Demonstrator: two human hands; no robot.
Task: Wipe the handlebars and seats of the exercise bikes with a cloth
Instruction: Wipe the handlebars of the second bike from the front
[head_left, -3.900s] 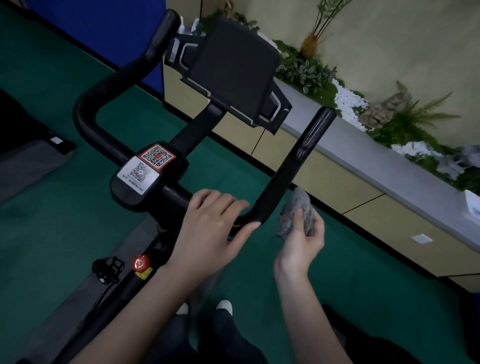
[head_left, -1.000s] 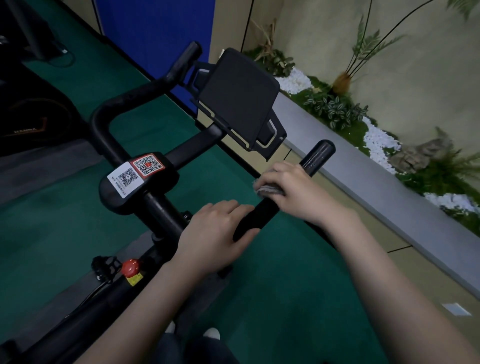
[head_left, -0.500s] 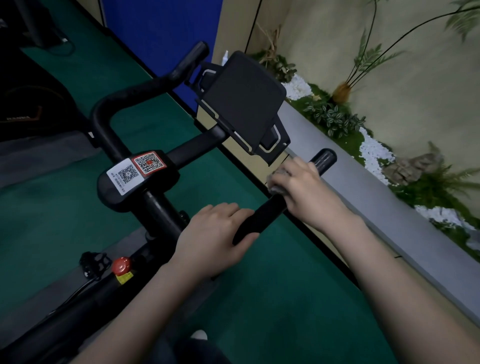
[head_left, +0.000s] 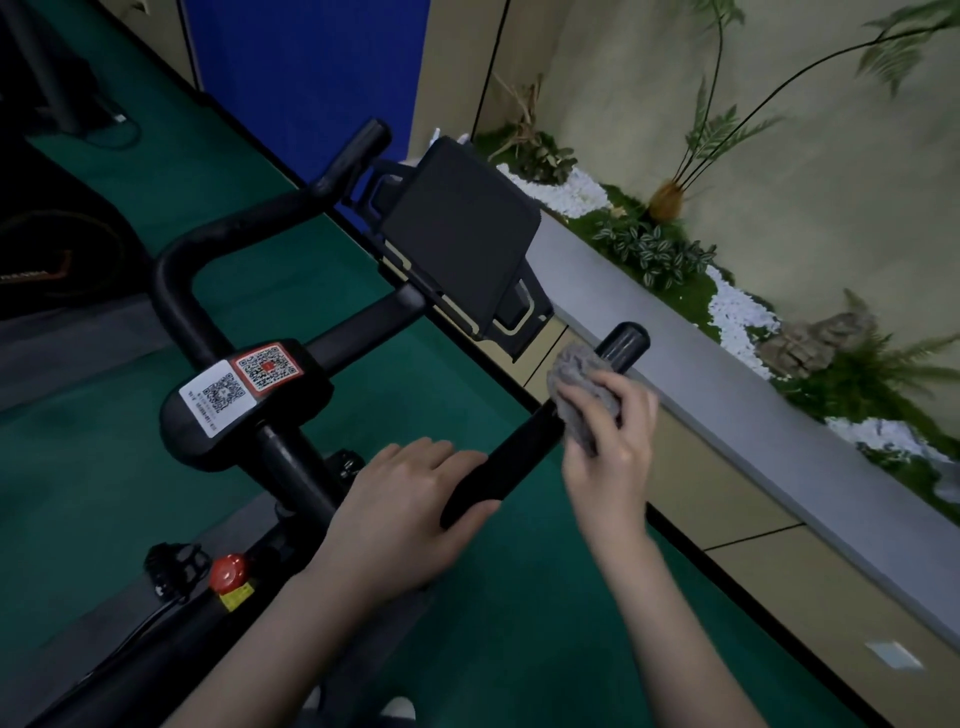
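1. Grey cloth (head_left: 582, 392), bunched, is held in the right hand (head_left: 610, 441), fingers (head_left: 587, 400) curled round it and pressing it on the right prong of the black handlebars (head_left: 498, 467), just short of the prong's end cap (head_left: 623, 345).
2. Left hand (head_left: 410, 512) rests over the near end of the same prong by the bend, fingers lying mostly straight over the bar, thumb under the edge; looks like steadying, not a full grip.
3. Step in hand, as a judgement: wiping the right prong, cloth near the far tip. Seat is out of view; other bikes too, bar a dark machine (head_left: 47, 249) at left.
4. Next move likely calls for covering the tip, then shifting the cloth to the centre bar and the left prong (head_left: 260, 223). The left hand would have to lift for the patch under it to get wiped.
5. Head view only. Between the prongs: a black tablet holder (head_left: 462, 244) on the stem, and a clamp block with two QR stickers (head_left: 241, 382). A red knob (head_left: 228, 571) sits lower on the frame.
6. Room: green floor (head_left: 519, 649), no surface as such; a grey ledge (head_left: 701, 384) runs along the right, with a planter of ferns, white pebbles and rocks (head_left: 727, 312) behind it, a beige wall and a blue panel (head_left: 311, 78). Light is dim.
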